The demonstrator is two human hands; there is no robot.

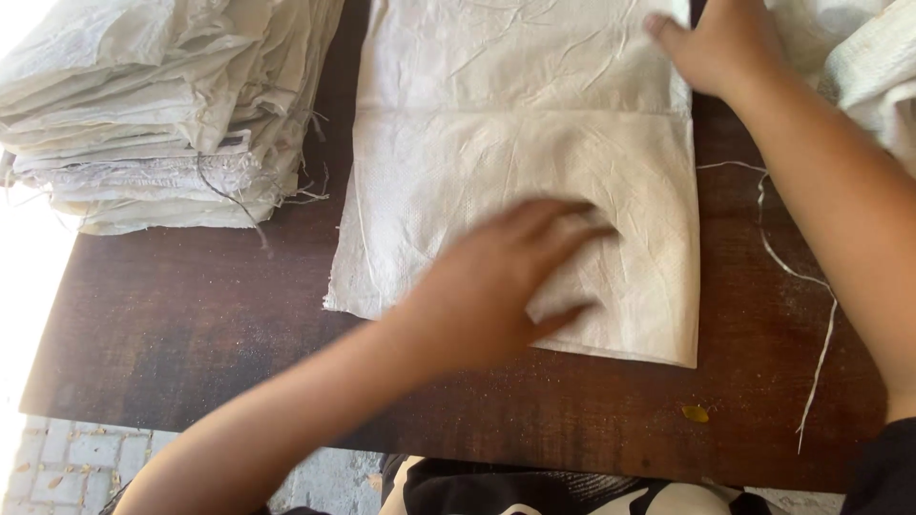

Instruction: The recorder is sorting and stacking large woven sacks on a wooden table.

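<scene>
Nearest the camera, the left hand point(496, 286) lies flat on the folded white woven sack point(520, 162), fingers spread and slightly curled, pressing rather than gripping. The sack lies mid-table on the dark wooden table point(172, 324). The right hand point(720, 43) pins its far right edge, fingers extended. Likely fault — uneven pressure skews the fold; the loose thread point(811, 286) may snag. A stack of folded sacks point(157, 114) sits left.
</scene>
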